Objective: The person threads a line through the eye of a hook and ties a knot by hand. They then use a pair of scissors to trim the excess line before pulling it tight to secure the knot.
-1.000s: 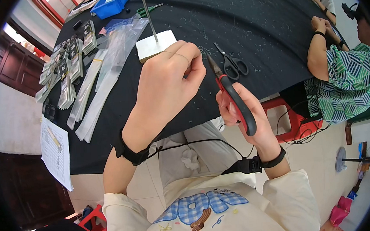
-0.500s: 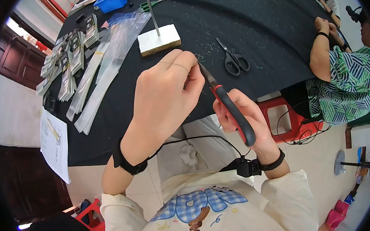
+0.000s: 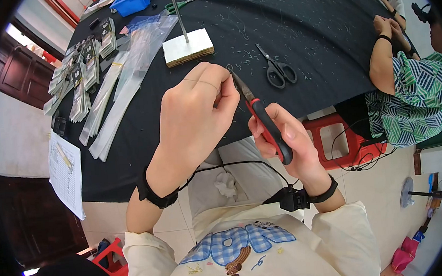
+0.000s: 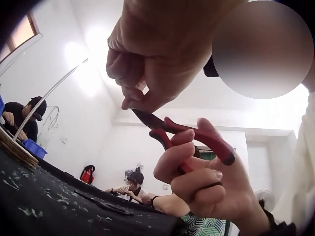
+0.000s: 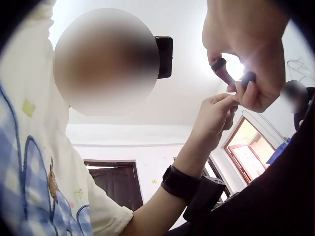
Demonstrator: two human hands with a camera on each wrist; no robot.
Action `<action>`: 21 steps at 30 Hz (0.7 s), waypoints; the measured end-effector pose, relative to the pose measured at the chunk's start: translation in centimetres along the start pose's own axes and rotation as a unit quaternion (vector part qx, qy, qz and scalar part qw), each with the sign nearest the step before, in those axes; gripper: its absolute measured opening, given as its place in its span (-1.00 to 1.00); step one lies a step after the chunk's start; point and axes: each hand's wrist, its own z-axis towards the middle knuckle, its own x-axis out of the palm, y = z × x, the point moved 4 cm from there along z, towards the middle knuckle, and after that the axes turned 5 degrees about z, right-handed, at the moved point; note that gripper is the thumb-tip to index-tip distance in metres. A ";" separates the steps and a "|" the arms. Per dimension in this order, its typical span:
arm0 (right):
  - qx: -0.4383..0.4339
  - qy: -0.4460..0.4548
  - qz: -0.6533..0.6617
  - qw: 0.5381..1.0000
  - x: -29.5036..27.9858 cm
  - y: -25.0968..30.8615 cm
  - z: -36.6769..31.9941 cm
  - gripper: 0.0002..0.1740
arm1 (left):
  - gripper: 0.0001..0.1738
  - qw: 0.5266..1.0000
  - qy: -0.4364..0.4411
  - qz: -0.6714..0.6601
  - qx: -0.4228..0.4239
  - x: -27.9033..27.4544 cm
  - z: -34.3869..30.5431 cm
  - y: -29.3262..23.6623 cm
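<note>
Red-and-black pliers (image 3: 268,125) are gripped by the right hand (image 3: 294,142), their jaws pointing up and left to the left hand's fingertips. The left hand (image 3: 190,114) has its fingers curled, thumb and forefinger pinching a thin wire, a small loop (image 3: 230,67) of which shows at the plier tip. In the left wrist view the pliers' (image 4: 216,145) tip meets the left hand's (image 4: 162,59) pinched fingertips, and the handles stand spread in the right hand (image 4: 202,182). The right wrist view shows both the left hand (image 5: 215,118) and the right hand (image 5: 256,59), fingertips close together.
Black-handled scissors (image 3: 280,73) lie right of the hands on the black cloth (image 3: 317,42). Beyond the left hand stands a white-topped block (image 3: 188,46) with an upright rod. Plastic sleeves (image 3: 124,93), card bundles (image 3: 79,81), a blue bin (image 3: 133,1) and green-handled scissors (image 3: 179,6) are also there. Another person sits at right.
The plier tip has moved left to the left hand's fingertips, where it was apart a second ago. Both hands have shifted slightly left, and the right hand's fingers have changed position on the handles.
</note>
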 end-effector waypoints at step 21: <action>-0.098 0.026 -0.217 0.971 -2.3 1.9 -0.8 -0.90 | -0.95 0.887 0.181 -0.340 -0.254 0.5 -1.2 3.1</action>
